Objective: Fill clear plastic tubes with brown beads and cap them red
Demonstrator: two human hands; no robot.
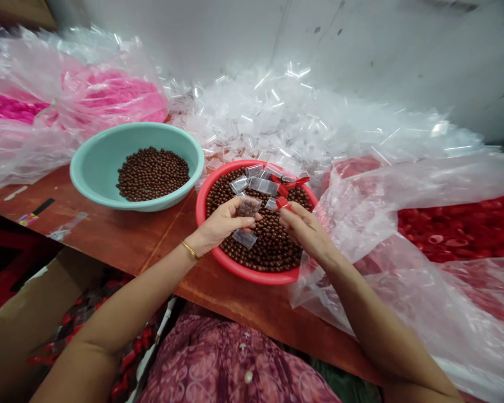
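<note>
My left hand pinches a small clear plastic bag holding several brown beads. My right hand is close beside it, its fingertips on a small red tie. Both hands are over a red plastic basin heaped with round brown beads. Several small clear bags and red ties lie on the beads. Another clear bag sits just below my left hand. A teal basin of similar beads stands to the left, out of reach of my fingers.
A large heap of clear bags lies behind the basins against a grey wall. Plastic sheets cover pink items at left and red items at right. The wooden table's front edge runs above my patterned lap.
</note>
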